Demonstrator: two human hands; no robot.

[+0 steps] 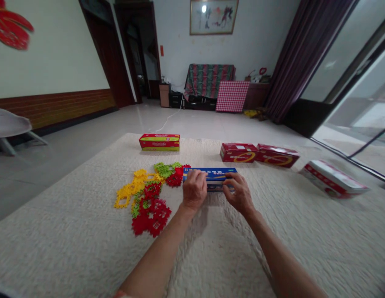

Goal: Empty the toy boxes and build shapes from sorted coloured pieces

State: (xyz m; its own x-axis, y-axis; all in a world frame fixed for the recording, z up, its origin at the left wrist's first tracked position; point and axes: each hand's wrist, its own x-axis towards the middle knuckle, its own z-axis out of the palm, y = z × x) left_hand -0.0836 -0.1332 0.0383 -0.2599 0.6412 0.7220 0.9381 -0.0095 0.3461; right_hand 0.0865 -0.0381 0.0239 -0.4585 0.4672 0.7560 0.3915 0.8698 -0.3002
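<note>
A flat blue box (215, 174) with yellow stripes lies on the cream rug (87, 240) in front of me. My left hand (194, 190) is curled over its left end, fingers wrapped on the near edge. My right hand (240, 191) grips the box's right part, fingers bent over the top. To the left of the box lies a heap of flat plastic pieces: yellow ones (132, 189), green ones (164, 169) and red ones (151, 213), touching one another.
A red and yellow box (159, 142) lies farther back on the rug. Two red boxes (239, 152) (277, 155) sit side by side at the back right, and a red and white box (333, 179) lies at the far right. A white chair (9, 126) stands on the left floor.
</note>
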